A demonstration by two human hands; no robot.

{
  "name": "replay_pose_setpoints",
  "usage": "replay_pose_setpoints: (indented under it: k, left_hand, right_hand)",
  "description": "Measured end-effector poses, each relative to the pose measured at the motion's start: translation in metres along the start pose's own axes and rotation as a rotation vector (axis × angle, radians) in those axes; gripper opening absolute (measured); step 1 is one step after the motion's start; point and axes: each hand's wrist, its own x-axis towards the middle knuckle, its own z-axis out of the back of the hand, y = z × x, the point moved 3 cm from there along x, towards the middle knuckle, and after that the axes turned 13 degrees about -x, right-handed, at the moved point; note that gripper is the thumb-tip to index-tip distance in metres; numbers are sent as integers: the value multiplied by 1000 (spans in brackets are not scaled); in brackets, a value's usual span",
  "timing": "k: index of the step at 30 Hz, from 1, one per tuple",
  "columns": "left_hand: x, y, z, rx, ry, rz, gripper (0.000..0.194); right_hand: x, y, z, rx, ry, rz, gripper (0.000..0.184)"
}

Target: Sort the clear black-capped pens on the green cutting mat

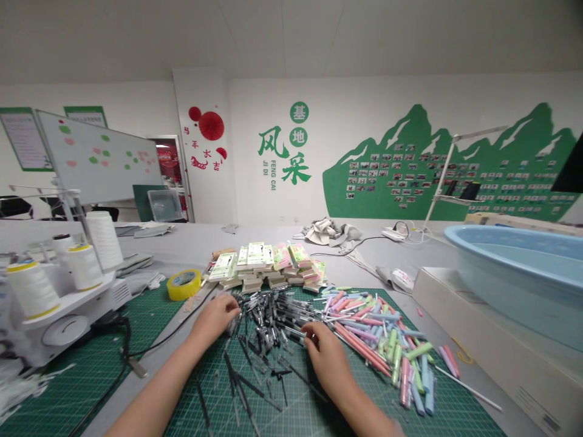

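A heap of clear and black pens (pixel 273 315) lies on a green cutting mat (pixel 364 413) in front of me. My left hand (pixel 223 312) is at the heap's left edge, its fingers curled and closed. A clear piece shows under those fingertips, too blurred to name. On the heap's right side, my right hand (pixel 325 352) has its thumb and fingers drawn together by the pens; what they pinch is partly hidden. Loose black pen parts (pixel 241 388) are scattered between my forearms. Beside my right hand spreads a pile of pastel pen barrels and caps (pixel 392 340).
Stacked small boxes (pixel 257 255) stand behind the pens. A yellow tape roll (pixel 183 285) lies left of them. At left is a sewing machine (pixel 68 315) with thread cones (pixel 102 240). A blue basin (pixel 519 267) rests on a white box (pixel 483 328) at right.
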Motion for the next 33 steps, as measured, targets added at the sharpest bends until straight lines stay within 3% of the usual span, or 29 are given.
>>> replay_pose_setpoints:
  k: [8,15,23,26,31,33]
  left_hand:
    - [-15,-23,-35,205,67,131,18]
    - [-15,-28,-44,236,72,227,21]
    - [-11,-19,-40,32,1,302,13]
    - [-6,-17,-34,-137,-10,316,14]
    - [-6,-19,-30,-455,14,332,25]
    - [-8,-23,-33,-709,36,334,30]
  right_hand:
    - [3,-2,4,-385,25,106,28]
    - [3,-2,0,-506,49,136,25]
    - [2,-4,-6,-561,42,140,19]
    - [3,-6,-4,-527,36,127,18]
    - [5,-6,5,-325,-12,80,13]
    - [5,-4,6,-170,-6,48,10]
